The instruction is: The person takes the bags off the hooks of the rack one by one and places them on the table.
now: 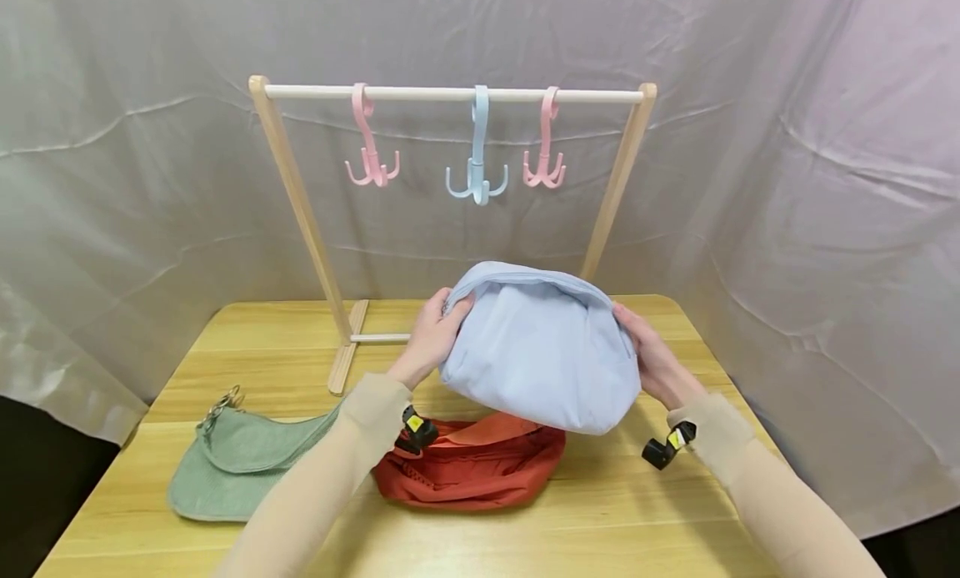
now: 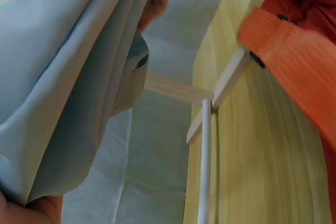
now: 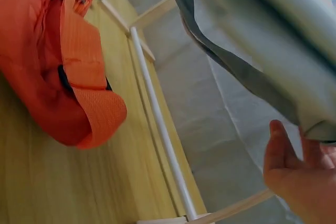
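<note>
A pale blue fabric bag [image 1: 543, 353] is held up above the table, tilted, with its zipped top edge facing up. My left hand [image 1: 438, 328] grips its upper left corner, thumb on the front. At the opposite side, my right hand [image 1: 651, 354] holds the right edge, its fingers partly hidden behind the cloth. In the right wrist view, a grey-blue strap [image 3: 226, 64] hangs along the bag's underside, near the right thumb. Below the bag, a red-orange bag [image 1: 468, 478] with a wide orange strap [image 3: 86, 61] lies on the table.
Behind stands a wooden rack with a white top rail [image 1: 435, 93]. From it hang a pink hook [image 1: 369, 144], a light blue hook [image 1: 477, 153] and another pink hook [image 1: 546, 144]. A green shoulder bag [image 1: 240, 469] lies left, partly behind my left forearm. Grey curtains [image 1: 825, 228] surround the table.
</note>
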### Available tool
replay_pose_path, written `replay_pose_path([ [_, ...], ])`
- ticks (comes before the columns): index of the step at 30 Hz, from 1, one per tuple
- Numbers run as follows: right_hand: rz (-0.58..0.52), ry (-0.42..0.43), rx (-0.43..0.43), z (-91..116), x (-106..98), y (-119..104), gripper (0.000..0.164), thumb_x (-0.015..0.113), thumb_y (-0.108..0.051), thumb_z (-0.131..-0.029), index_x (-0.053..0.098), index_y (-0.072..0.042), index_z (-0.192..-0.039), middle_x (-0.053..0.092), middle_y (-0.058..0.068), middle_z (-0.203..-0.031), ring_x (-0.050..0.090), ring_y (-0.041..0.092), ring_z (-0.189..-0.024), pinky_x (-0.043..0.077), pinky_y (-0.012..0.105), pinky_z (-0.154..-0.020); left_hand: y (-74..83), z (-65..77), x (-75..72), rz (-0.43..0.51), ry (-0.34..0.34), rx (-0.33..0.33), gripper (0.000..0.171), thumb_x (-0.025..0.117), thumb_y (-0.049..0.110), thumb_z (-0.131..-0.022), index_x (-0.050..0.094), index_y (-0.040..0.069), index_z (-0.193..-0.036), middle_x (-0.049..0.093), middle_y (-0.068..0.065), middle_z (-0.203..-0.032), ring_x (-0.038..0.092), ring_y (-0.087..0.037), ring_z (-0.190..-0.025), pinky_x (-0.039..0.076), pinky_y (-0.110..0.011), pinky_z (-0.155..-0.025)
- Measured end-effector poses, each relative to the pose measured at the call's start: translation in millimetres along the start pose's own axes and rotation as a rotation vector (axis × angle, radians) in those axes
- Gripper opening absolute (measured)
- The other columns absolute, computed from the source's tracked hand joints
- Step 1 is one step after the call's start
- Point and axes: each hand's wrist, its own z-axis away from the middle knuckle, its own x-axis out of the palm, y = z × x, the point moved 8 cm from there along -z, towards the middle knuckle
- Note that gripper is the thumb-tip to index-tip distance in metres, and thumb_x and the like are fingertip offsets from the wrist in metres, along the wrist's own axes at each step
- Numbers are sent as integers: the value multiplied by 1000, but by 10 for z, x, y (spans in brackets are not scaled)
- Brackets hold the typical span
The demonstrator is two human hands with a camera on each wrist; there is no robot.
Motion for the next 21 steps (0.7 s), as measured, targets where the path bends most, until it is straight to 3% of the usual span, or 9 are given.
replay_pose_path([
  [3, -18, -5, -22, 44, -11, 4, 30, 34, -33, -108, 64, -32, -115, 64, -17, -106, 59, -1, -95, 48, 18, -86, 22, 7, 30, 19, 30, -13, 31, 57, 33, -101, 63, 3, -106, 61, -9, -91, 55, -21, -86, 44, -29, -78],
  [7, 59, -15, -44, 85, -24, -19, 31, 33, -28, -107, 50, -35, -133, 54, -16, -122, 52, 0, -108, 43, 18, -95, 39, 15, 89, 45, 47, -27, 32, 57, 32, -101, 63, 2, -107, 62, -10, -92, 57, -21, -87, 45, -30, -79],
  [10, 113, -4, -43, 98, -51, -50, 37, 40, -22, -105, 41, -33, -141, 51, -13, -127, 51, 3, -110, 45, 19, -94, 38, 14, 145, 63, 46, -41, 32, 57, 32, -101, 64, 1, -106, 63, -10, -93, 57, -20, -87, 45, -29, -79],
  [14, 168, 63, -20, 117, -151, -96, 43, 54, -12, -100, 44, -30, -138, 54, -11, -122, 54, 5, -105, 49, 19, -89, 51, 27, 236, 81, 26, -73, 33, 57, 33, -101, 64, 1, -106, 63, -10, -93, 57, -19, -87, 46, -29, -80],
  [21, 306, 128, 4, 186, -365, -218, 42, 63, -3, -95, 54, -31, -126, 59, -14, -112, 58, 2, -97, 53, 18, -80, 100, 86, 441, 92, -66, -127, 36, 53, 36, -102, 64, 2, -109, 62, -10, -96, 57, -19, -90, 47, -29, -81],
])
